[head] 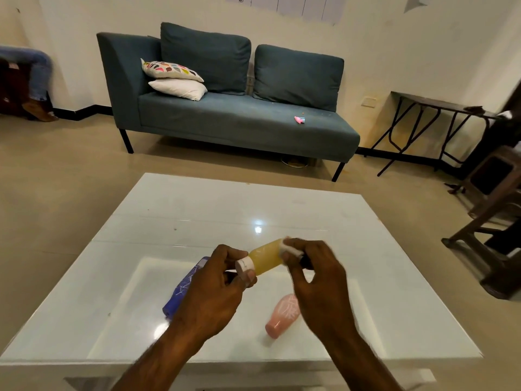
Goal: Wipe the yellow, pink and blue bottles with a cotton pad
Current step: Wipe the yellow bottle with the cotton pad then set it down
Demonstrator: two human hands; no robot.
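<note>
Blue patterned plastic bottle (184, 286) was half hidden behind the left hand (214, 289); pink patterned plastic bottle (283, 316) was partly covered by the right hand (318, 283). Both lay on the glossy white counter (282, 210). Translucent yellow plastic bottle (266, 256) was held tilted above it, white cap pinched by left fingers (249, 277). White cotton pad (289, 248) was pressed on its far end by right fingers, blurred. No label text was legible.

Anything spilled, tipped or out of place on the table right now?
No spill shows. The blue bottle and pink bottle lie on their sides on the white table, not upright. The yellow bottle is held level, left hand at its cap, right hand pressing the cotton pad.
</note>
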